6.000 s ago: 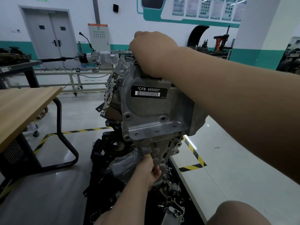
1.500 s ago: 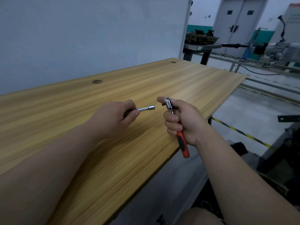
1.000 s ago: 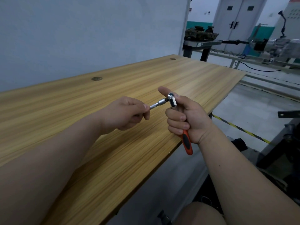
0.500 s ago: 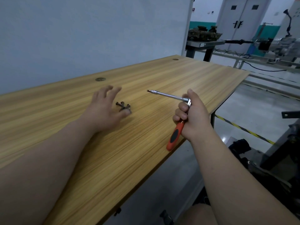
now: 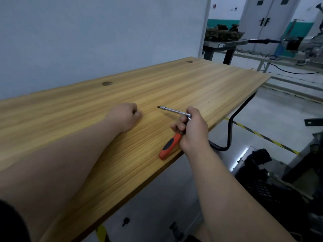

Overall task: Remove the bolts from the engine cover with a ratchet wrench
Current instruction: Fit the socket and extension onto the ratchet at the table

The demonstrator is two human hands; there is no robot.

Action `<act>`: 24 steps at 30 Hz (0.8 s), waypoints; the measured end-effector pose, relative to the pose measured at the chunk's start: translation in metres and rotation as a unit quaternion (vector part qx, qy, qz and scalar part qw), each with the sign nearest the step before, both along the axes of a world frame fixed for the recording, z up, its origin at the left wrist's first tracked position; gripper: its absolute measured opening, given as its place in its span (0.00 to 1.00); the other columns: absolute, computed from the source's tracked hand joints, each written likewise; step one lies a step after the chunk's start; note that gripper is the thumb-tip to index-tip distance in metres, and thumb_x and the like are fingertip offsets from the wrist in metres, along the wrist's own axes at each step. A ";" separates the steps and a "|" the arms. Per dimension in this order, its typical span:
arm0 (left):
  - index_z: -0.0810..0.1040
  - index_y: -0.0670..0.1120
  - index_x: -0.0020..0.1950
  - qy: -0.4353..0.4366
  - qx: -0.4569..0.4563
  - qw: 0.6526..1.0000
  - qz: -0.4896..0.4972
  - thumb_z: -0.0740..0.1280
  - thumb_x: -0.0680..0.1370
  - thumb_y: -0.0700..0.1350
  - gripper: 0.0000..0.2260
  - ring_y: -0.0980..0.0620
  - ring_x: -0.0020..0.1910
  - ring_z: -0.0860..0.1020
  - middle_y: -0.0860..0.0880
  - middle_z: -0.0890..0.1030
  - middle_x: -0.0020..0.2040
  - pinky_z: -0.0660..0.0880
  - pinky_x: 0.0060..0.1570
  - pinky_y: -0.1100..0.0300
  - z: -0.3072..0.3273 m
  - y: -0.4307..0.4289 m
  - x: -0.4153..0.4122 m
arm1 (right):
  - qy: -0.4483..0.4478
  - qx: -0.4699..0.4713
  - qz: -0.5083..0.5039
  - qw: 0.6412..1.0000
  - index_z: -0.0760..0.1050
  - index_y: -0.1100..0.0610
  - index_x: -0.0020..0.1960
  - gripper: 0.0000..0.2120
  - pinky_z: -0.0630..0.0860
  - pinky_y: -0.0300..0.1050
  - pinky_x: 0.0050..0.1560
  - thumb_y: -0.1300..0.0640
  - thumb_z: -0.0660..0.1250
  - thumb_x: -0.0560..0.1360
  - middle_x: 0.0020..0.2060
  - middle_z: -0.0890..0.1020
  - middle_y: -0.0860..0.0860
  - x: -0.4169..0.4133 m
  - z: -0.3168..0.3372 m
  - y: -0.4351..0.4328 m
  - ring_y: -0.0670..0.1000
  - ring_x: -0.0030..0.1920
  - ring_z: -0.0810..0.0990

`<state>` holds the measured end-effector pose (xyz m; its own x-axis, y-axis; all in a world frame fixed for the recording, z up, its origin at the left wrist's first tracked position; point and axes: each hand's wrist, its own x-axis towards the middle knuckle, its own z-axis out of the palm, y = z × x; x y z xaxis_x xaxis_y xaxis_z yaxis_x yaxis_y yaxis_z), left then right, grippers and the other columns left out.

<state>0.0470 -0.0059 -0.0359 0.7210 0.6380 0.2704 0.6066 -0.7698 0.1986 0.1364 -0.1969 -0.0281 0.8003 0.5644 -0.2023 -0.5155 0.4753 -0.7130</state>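
Note:
My right hand (image 5: 193, 131) grips the ratchet wrench (image 5: 169, 147) near its head, above the wooden table's (image 5: 192, 84) front edge. The orange and black handle points down toward me. A chrome extension bar (image 5: 173, 110) sticks out from the head to the left, its tip just above the tabletop. My left hand (image 5: 125, 117) rests on the table left of that tip, fingers curled into a fist. The bolts that lay at that spot are out of sight under the curled fingers. The engine cover is not in view.
A grey partition wall (image 5: 104, 41) stands behind the table. The table's black tube leg (image 5: 230, 135) bends down at the right. Dark machinery (image 5: 262, 173) sits on the floor at lower right, beside yellow-black floor tape (image 5: 262, 136). A metal workbench (image 5: 224, 43) stands at the back.
My left hand, open beside the small pile of bolts half a second ago, has closed over them. The right hand with the wrench has barely moved.

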 end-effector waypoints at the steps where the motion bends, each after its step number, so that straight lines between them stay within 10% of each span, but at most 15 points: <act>1: 0.78 0.46 0.51 0.012 0.037 0.999 0.016 0.57 0.80 0.55 0.16 0.43 0.49 0.77 0.43 0.81 0.49 0.66 0.39 0.57 0.001 -0.004 -0.001 | 0.002 -0.002 -0.001 1.000 0.72 0.57 0.47 0.05 0.75 0.41 0.26 0.56 0.61 0.79 0.23 0.71 0.48 -0.001 0.001 -0.001 0.46 0.19 0.65; 6: 0.79 0.44 0.47 -0.010 0.068 0.995 0.072 0.54 0.81 0.55 0.20 0.41 0.46 0.78 0.43 0.81 0.43 0.66 0.36 0.57 0.001 -0.020 -0.010 | 0.017 -0.002 -0.003 1.000 0.72 0.58 0.48 0.05 0.76 0.41 0.26 0.57 0.61 0.80 0.24 0.70 0.49 -0.007 0.005 -0.011 0.46 0.19 0.64; 9: 0.76 0.43 0.41 -0.267 -0.163 0.938 0.153 0.56 0.82 0.55 0.19 0.41 0.40 0.77 0.41 0.79 0.39 0.70 0.38 0.55 0.010 -0.025 -0.029 | 0.094 0.036 -0.005 0.995 0.69 0.56 0.41 0.08 0.72 0.37 0.24 0.58 0.61 0.79 0.24 0.69 0.49 -0.009 0.009 -0.029 0.46 0.18 0.61; 12: 0.64 0.48 0.34 -0.575 -0.563 0.557 0.205 0.52 0.82 0.46 0.16 0.51 0.20 0.66 0.49 0.67 0.26 0.60 0.21 0.69 0.031 -0.026 -0.044 | 0.186 0.150 -0.008 0.971 0.69 0.56 0.39 0.08 0.68 0.34 0.23 0.58 0.59 0.78 0.23 0.68 0.48 -0.007 0.008 -0.061 0.45 0.18 0.59; 14: 0.61 0.48 0.33 -0.570 -0.688 0.408 0.185 0.49 0.78 0.38 0.14 0.55 0.19 0.62 0.51 0.63 0.20 0.57 0.18 0.72 0.037 -0.041 -0.038 | 0.166 0.159 0.007 0.973 0.72 0.56 0.39 0.09 0.68 0.34 0.22 0.58 0.58 0.77 0.24 0.68 0.48 -0.006 0.009 -0.089 0.45 0.17 0.59; 18: 0.68 0.45 0.35 -0.481 -0.772 0.404 0.100 0.54 0.83 0.46 0.17 0.53 0.27 0.70 0.50 0.70 0.25 0.73 0.23 0.67 0.054 -0.129 0.025 | -0.119 -0.052 -0.024 0.991 0.79 0.53 0.40 0.10 0.69 0.38 0.25 0.60 0.59 0.71 0.27 0.73 0.50 -0.007 0.021 -0.158 0.47 0.20 0.63; 24: 0.66 0.48 0.34 -0.173 -0.901 0.386 -0.093 0.51 0.83 0.53 0.19 0.55 0.17 0.66 0.51 0.69 0.25 0.57 0.15 0.73 0.036 -0.318 0.106 | -0.350 -0.352 -0.153 0.855 0.81 0.47 0.37 0.12 0.61 0.37 0.23 0.62 0.63 0.67 0.24 0.74 0.49 -0.019 0.037 -0.295 0.49 0.22 0.66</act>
